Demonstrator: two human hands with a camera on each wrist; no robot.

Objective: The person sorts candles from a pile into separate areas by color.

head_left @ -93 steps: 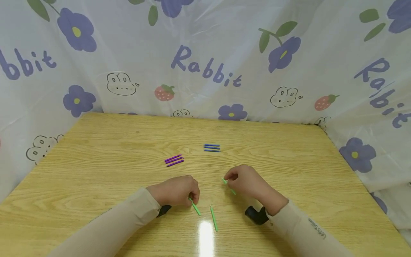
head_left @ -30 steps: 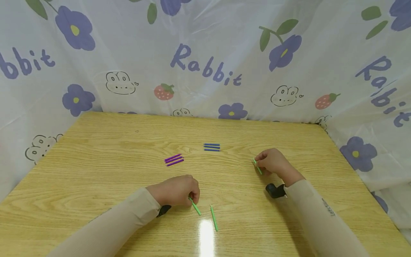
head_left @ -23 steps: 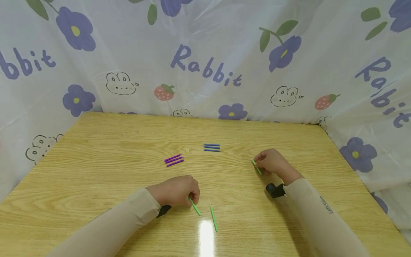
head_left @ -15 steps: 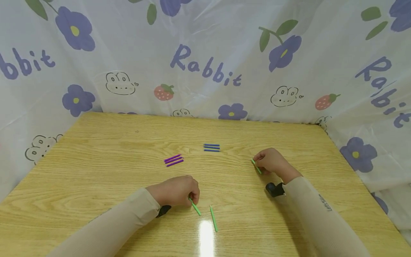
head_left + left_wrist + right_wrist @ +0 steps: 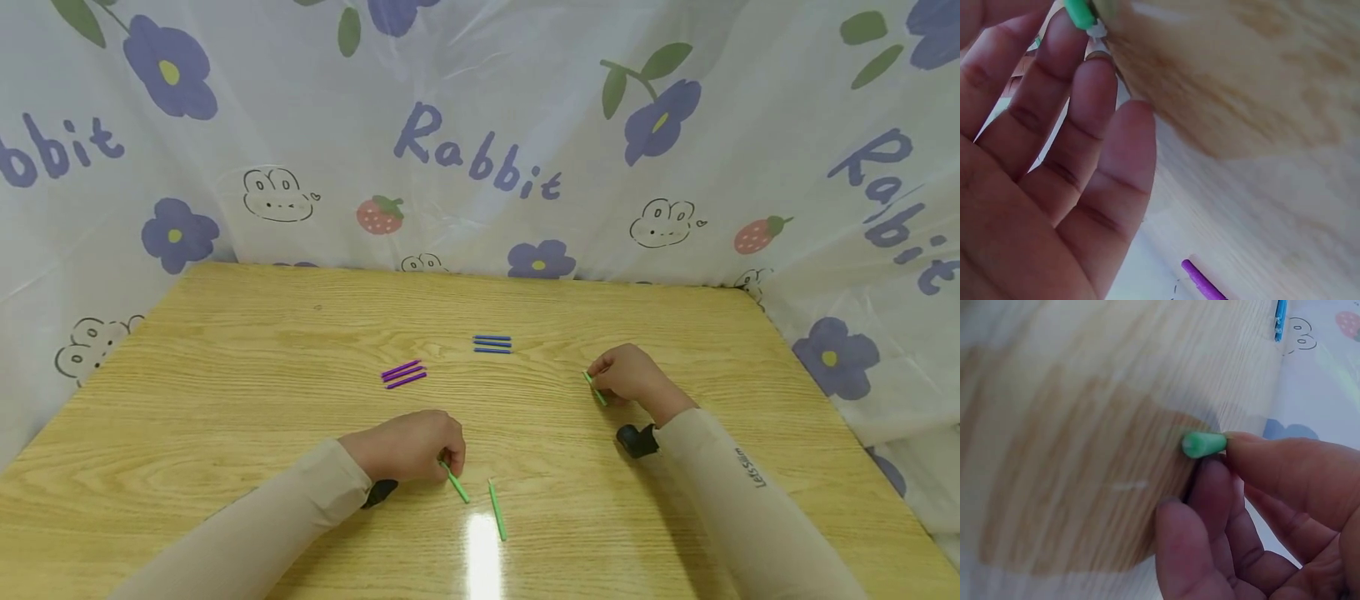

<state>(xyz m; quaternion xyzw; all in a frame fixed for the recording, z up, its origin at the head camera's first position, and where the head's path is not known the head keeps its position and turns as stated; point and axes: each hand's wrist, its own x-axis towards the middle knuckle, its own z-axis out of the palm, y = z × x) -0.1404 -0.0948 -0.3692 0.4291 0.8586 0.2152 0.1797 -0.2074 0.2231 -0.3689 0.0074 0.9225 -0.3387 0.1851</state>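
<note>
My right hand [image 5: 628,373] pinches a thin green candle [image 5: 1205,444] between thumb and fingers, close over the right-hand part of the table. Its blunt end faces the right wrist view. Near the middle, my left hand [image 5: 420,446] holds a second green candle [image 5: 457,487] by its far end; a whitish wick tip shows in the left wrist view, while the pinching fingertips are partly cut off there. A third green candle [image 5: 497,510] lies loose just right of the left hand, its pale tip pointing away from me.
Three purple candles [image 5: 404,374] lie side by side beyond the left hand. Three blue candles [image 5: 492,344] form another row farther back. The wood-grain table [image 5: 262,333] ends at a white printed curtain [image 5: 480,225] behind and at the sides.
My right hand has carried its green candle from the table's middle rightward and farther away, then stays nearly still over the last second. The left hand keeps its place.
</note>
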